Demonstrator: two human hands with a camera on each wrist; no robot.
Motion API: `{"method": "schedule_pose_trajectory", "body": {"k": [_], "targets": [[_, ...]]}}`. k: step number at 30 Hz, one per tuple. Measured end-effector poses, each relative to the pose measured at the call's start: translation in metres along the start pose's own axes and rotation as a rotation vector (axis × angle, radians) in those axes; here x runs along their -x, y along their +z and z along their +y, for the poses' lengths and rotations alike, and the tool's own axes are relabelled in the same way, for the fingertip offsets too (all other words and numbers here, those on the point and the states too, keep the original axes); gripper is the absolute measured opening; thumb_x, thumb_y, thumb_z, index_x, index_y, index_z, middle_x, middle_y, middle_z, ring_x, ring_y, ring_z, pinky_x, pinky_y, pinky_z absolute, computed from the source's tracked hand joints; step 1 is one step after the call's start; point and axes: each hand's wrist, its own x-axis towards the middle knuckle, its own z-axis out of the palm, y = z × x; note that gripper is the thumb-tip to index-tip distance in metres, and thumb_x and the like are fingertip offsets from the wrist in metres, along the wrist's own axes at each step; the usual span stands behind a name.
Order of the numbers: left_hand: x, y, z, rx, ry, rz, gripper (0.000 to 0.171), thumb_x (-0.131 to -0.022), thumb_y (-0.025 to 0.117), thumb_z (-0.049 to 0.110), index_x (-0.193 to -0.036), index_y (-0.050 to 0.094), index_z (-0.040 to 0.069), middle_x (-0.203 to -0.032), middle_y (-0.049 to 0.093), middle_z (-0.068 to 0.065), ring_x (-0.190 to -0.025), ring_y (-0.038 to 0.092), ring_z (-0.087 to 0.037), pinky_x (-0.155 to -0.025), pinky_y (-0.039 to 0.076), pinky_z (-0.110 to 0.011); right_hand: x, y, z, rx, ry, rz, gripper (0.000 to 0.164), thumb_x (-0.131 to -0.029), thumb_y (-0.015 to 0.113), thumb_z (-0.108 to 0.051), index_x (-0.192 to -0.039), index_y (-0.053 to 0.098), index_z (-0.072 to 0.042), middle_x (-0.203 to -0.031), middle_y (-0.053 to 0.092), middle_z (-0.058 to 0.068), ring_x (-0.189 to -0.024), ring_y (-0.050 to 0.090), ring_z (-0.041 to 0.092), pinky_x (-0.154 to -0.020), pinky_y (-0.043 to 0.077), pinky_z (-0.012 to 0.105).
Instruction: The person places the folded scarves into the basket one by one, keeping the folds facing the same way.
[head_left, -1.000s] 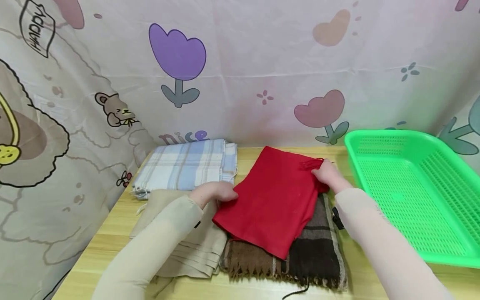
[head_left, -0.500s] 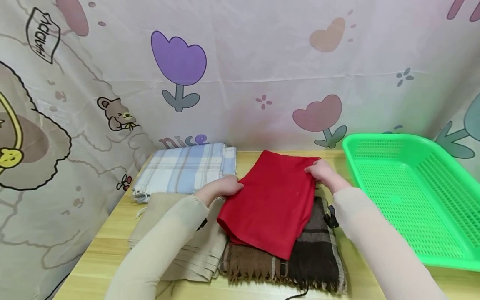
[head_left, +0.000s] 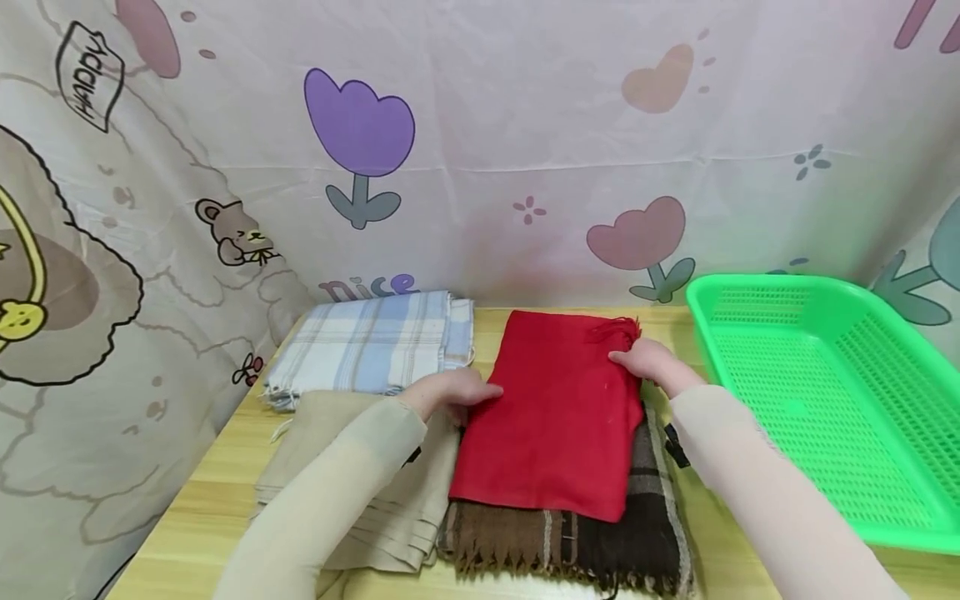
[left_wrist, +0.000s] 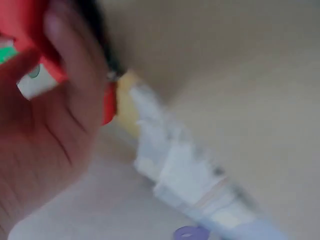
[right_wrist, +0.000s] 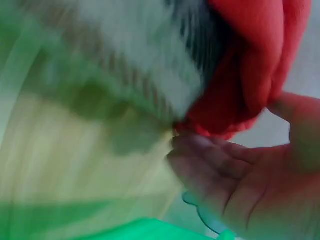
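Observation:
A folded red scarf (head_left: 555,417) with tassels at its far right corner lies over a brown and black plaid scarf (head_left: 645,542) with a fringed near edge. My left hand (head_left: 453,392) grips the red scarf's left edge, thumb on top and fingers underneath. At the right edge, close to the tassels, my right hand (head_left: 652,362) pinches it with the thumb above. In the right wrist view the fingers (right_wrist: 215,165) of that hand lie under the red cloth. The left wrist view is blurred, but red cloth shows between thumb and fingers.
Left of the plaid scarf lies a folded beige cloth (head_left: 405,517), partly under my left forearm. Behind it is a folded blue and white plaid scarf (head_left: 375,342). A green plastic basket (head_left: 825,417) stands at the right, before a patterned cloth backdrop.
The red scarf has turned straighter and its near edge now lies more level over the plaid scarf. My left hand has shifted right and slightly nearer; the right hand has come nearer.

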Motion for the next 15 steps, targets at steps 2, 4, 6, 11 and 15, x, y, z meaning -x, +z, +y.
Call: {"method": "schedule_pose_trajectory", "body": {"k": [2,4,6,11,15], "targets": [[-0.018,-0.005,0.001,0.002,-0.011,0.102,0.036,-0.095,0.046,0.034,-0.082,0.055,0.002,-0.067,0.054,-0.008,-0.045,0.050,-0.014,-0.055,0.051,-0.029,0.008,-0.001,-0.004,0.009,0.024,-0.042,0.052,-0.095,0.043,-0.036,-0.096,0.055,0.014,-0.086,0.059,0.026,-0.067,0.058,0.030,-0.065,0.049,0.038],[-0.045,-0.006,-0.005,0.041,0.018,0.192,0.037,-0.094,0.046,0.036,-0.074,0.051,0.005,-0.064,0.050,-0.006,-0.049,0.050,-0.016,-0.057,0.049,-0.030,0.010,0.001,-0.007,-0.041,0.030,-0.062,0.057,-0.096,0.041,-0.039,-0.104,0.052,0.016,-0.090,0.057,0.024,-0.071,0.056,0.026,-0.065,0.050,0.037],[-0.086,-0.003,-0.020,0.086,0.045,0.244,0.042,-0.093,0.045,0.041,-0.069,0.050,0.008,-0.063,0.049,-0.006,-0.053,0.051,-0.018,-0.059,0.047,-0.031,0.010,0.007,-0.010,-0.152,0.047,-0.075,0.057,-0.096,0.042,-0.039,-0.111,0.049,0.015,-0.096,0.056,0.025,-0.077,0.059,0.029,-0.067,0.052,0.037],[-0.184,0.012,-0.050,0.268,0.086,0.278,0.041,-0.092,0.047,0.042,-0.069,0.058,0.009,-0.070,0.059,-0.007,-0.063,0.058,-0.021,-0.060,0.049,-0.032,0.005,0.020,-0.015,-0.396,-0.001,0.019,0.047,-0.091,0.050,-0.016,-0.124,0.041,0.017,-0.120,0.048,0.033,-0.105,0.053,0.038,-0.086,0.048,0.039],[-0.185,0.013,-0.035,0.415,0.169,0.317,0.024,-0.091,0.045,0.026,-0.078,0.059,0.012,-0.072,0.059,-0.002,-0.065,0.058,-0.016,-0.058,0.048,-0.030,0.005,0.016,-0.018,-0.368,-0.125,0.171,0.033,-0.088,0.050,-0.003,-0.116,0.048,0.015,-0.114,0.053,0.032,-0.101,0.053,0.039,-0.087,0.047,0.042]]}}
